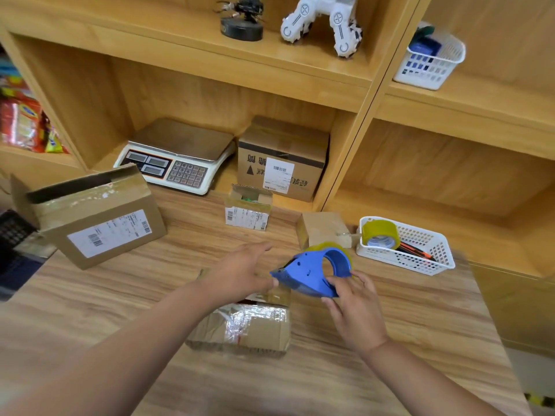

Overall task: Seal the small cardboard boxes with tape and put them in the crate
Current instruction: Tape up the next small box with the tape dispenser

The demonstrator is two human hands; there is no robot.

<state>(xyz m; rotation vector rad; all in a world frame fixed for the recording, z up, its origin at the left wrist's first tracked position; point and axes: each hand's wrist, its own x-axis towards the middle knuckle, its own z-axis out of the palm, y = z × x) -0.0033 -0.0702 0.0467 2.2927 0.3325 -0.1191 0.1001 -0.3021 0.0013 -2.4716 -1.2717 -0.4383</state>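
A small cardboard box (249, 328) with shiny clear tape on its top lies on the wooden table (120, 295) in front of me. My left hand (240, 271) hovers over its far edge with straight fingers, the thumb at the tape end. My right hand (354, 307) grips a blue tape dispenser (312, 273) with a yellowish roll, held just above the box's right side. Two more small boxes stand further back: one open with a label (247, 207), one plain (326, 229). A dark crate (12, 235) shows at the left edge.
A larger open box (93, 217) stands at the left. A white basket (420, 250) holds a tape roll (381, 234) and a cutter. On the shelf behind are a weighing scale (177, 157) and a bigger sealed box (282, 157).
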